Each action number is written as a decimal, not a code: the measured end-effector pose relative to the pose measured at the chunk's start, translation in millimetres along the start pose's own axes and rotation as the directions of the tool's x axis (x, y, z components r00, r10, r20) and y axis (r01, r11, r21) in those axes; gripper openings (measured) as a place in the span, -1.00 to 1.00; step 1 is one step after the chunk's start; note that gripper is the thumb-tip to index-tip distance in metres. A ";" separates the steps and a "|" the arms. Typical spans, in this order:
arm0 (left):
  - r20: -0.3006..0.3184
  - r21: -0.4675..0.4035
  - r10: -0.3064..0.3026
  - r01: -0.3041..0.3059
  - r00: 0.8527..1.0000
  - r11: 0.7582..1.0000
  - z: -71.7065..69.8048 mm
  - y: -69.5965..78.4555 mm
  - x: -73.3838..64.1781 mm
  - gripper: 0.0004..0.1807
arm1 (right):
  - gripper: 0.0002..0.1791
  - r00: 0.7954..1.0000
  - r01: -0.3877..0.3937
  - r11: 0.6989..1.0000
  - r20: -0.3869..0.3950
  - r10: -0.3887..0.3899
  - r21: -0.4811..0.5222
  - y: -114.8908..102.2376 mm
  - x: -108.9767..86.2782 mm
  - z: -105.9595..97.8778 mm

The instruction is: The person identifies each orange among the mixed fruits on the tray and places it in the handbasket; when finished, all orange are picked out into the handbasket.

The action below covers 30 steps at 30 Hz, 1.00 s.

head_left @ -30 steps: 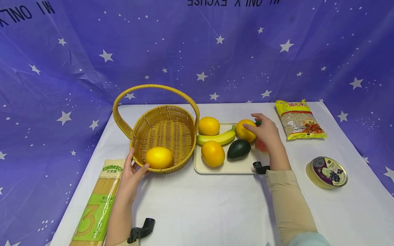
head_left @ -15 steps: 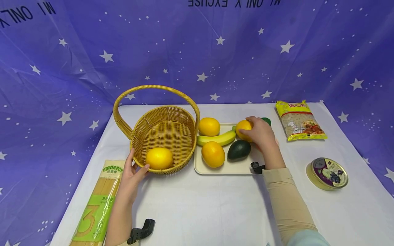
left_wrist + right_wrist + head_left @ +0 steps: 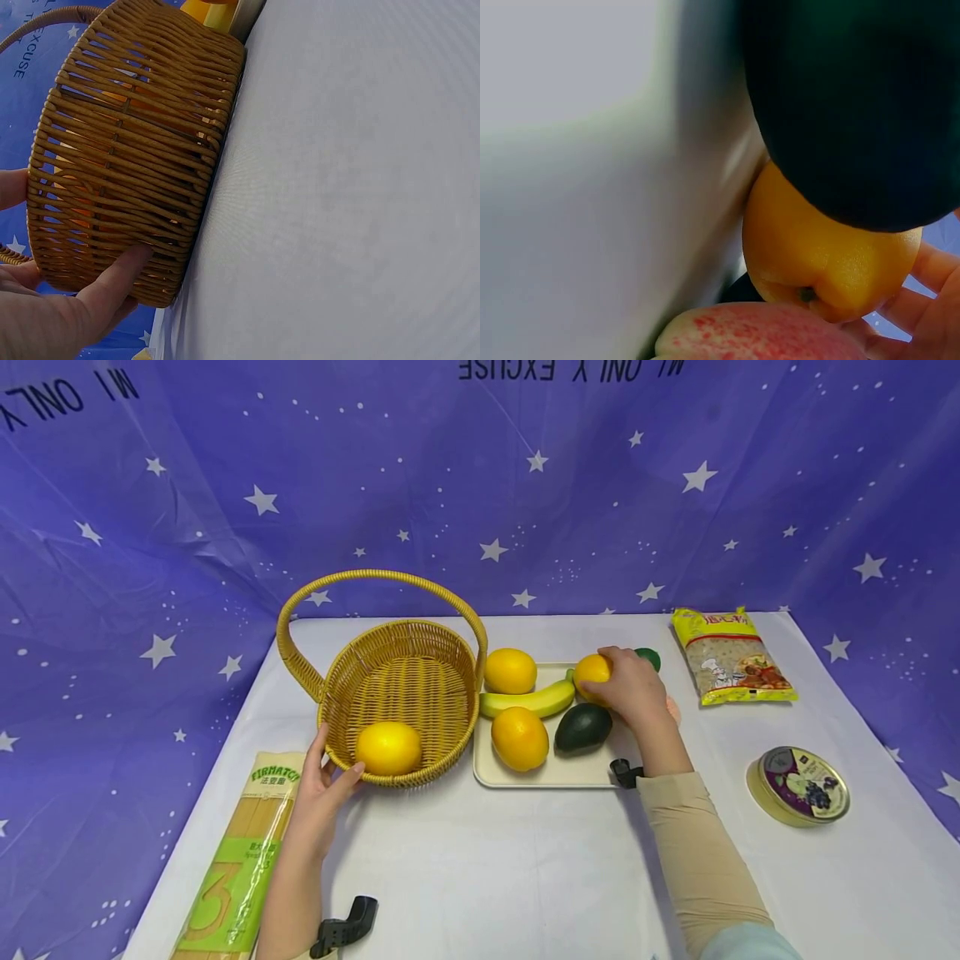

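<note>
In the head view, my left hand (image 3: 318,797) grips the near left rim of a round wicker basket (image 3: 450,752), thumb at the rim. The left wrist view shows its fingers (image 3: 112,289) against the woven wall. A yellow lemon-like fruit (image 3: 388,748) lies inside the basket. My right hand (image 3: 637,689) holds an orange (image 3: 592,677) at the back right of a cream tray (image 3: 540,777); some fingers are hidden behind the fruit. Just in front lies a dark green avocado (image 3: 582,727). A red-speckled peach (image 3: 757,334) shows beside the orange in the right wrist view.
Also on the tray are a banana (image 3: 528,701), another orange (image 3: 520,738) and a yellow fruit (image 3: 511,671). A green item (image 3: 648,657) shows behind my right hand. Around them lie a spaghetti pack (image 3: 236,860), a yellow bag (image 3: 733,656) and a round tin (image 3: 798,786).
My right hand has shifted slightly left and its fingers have closed around the orange, which is still on the tray. The left hand and basket have stayed in place.
</note>
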<state>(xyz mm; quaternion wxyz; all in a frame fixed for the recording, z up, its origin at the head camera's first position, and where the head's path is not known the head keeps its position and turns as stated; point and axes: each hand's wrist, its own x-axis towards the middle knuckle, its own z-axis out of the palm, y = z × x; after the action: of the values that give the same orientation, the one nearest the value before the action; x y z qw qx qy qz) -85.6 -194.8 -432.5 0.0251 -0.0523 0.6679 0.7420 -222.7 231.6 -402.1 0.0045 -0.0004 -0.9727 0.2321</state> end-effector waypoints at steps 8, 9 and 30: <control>-0.005 0.012 0.001 -0.001 1.000 1.000 -0.2 0.3 0.2 -0.06 | -0.18 0.999 -0.028 1.000 -0.024 0.028 0.005 0.1 0.6 1.9; -0.005 0.015 -0.001 0.001 1.000 1.000 -0.3 0.2 0.3 -0.06 | -0.18 0.999 -0.031 0.999 -0.026 0.031 0.005 0.1 0.5 1.8; -0.019 0.018 -0.004 0.005 1.000 1.000 1.5 2.5 0.1 -0.06 | -0.21 0.989 0.047 0.962 -0.145 -0.008 0.269 -33.9 -25.5 -22.3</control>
<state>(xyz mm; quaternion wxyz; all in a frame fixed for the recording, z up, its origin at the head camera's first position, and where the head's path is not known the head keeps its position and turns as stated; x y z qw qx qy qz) -86.1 -193.5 -429.9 0.0211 -0.0605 0.6746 0.7354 -197.0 211.3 -367.1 0.0772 -0.0029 -0.9288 0.3624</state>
